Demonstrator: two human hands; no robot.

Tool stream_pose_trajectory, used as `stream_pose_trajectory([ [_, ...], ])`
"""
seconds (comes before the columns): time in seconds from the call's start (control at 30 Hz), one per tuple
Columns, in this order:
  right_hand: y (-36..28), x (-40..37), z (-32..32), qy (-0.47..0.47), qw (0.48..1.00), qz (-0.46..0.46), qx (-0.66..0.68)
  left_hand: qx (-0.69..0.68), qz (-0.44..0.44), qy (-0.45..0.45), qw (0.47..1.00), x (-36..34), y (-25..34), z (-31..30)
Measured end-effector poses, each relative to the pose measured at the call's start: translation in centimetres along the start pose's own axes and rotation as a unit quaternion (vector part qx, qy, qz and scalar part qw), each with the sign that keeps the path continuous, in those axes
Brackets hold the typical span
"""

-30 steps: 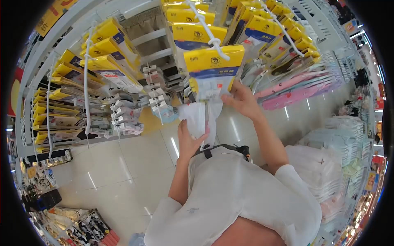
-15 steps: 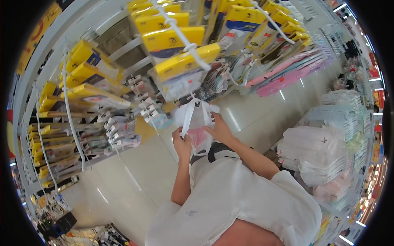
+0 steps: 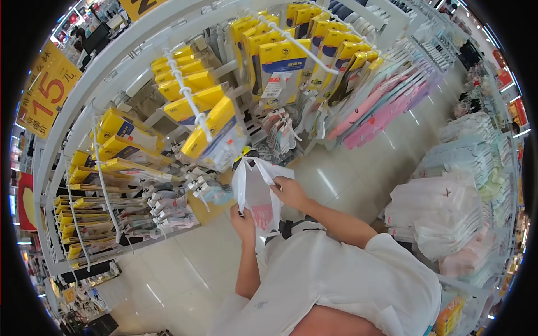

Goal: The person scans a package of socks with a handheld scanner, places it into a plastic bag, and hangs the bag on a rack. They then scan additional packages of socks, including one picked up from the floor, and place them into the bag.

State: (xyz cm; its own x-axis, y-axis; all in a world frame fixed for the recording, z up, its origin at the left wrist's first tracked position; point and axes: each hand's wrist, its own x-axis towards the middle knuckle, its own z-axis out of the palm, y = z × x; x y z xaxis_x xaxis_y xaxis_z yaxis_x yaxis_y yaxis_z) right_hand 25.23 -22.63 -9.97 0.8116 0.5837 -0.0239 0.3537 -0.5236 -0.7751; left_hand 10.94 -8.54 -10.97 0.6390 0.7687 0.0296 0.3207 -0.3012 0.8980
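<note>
**White, thin plastic carrier bag (image 3: pixel 258 193) gripped from both sides**

The bag is in front of the person's waist, above the floor. Its long axis runs away from the body, leaning a little to the left at the far end. The end with a loop-like handle points toward the rack, and the near end reaches the white short-sleeved shirt (image 3: pixel 342 269). A pink patch shows low on the bag; whether it is print or something inside, I cannot tell.

The left hand (image 3: pixel 242 223) grasps the left edge with bent fingers. The right hand (image 3: pixel 288 193) pinches the right edge, farther up.

Just beyond the bag's far end, a flat clear pack with a yellow and blue header (image 3: pixel 217 131) hangs tilted from a white metal hook (image 3: pixel 188 92), in the way between bag and rack. Small grey clips (image 3: pixel 204 187) hang to the left. Farther off to the right are pink garments (image 3: pixel 370 126) on the rack and a stack of pale, clear-wrapped clothing (image 3: pixel 434 210). Glossy pale floor tiles (image 3: pixel 179 269) lie below, and an orange sign reading 15 (image 3: pixel 47 92) stands at the far left.
</note>
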Motion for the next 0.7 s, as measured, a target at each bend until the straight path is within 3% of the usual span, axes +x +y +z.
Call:
stream_pose_trajectory([
  [0.17,1.0,-0.6,-2.5,0.113,0.992,-0.003,0.061,-0.003,-0.002,0.022,1.000,-1.9,2.4,0.7],
  [0.27,1.0,-1.5,-6.1,0.128,0.987,0.029,0.095,-0.002,-0.025,0.006,1.000,-3.5,6.1,1.9],
  [0.37,3.6,-2.2,-8.2,0.152,0.980,0.004,0.129,0.013,-0.027,-0.002,1.000,-4.9,8.1,3.9],
  [0.5,4.9,-2.8,-11.1,0.080,0.988,-0.042,0.127,-0.010,0.010,0.019,1.000,-6.3,7.2,6.6],
  [0.6,3.9,-2.1,-12.3,0.061,0.986,-0.033,0.149,0.057,-0.046,0.096,0.993,-8.2,8.4,6.4],
  [0.7,2.7,0.2,-12.7,0.030,0.984,-0.071,0.162,-0.032,-0.056,0.224,0.972,-9.8,10.6,6.7],
])
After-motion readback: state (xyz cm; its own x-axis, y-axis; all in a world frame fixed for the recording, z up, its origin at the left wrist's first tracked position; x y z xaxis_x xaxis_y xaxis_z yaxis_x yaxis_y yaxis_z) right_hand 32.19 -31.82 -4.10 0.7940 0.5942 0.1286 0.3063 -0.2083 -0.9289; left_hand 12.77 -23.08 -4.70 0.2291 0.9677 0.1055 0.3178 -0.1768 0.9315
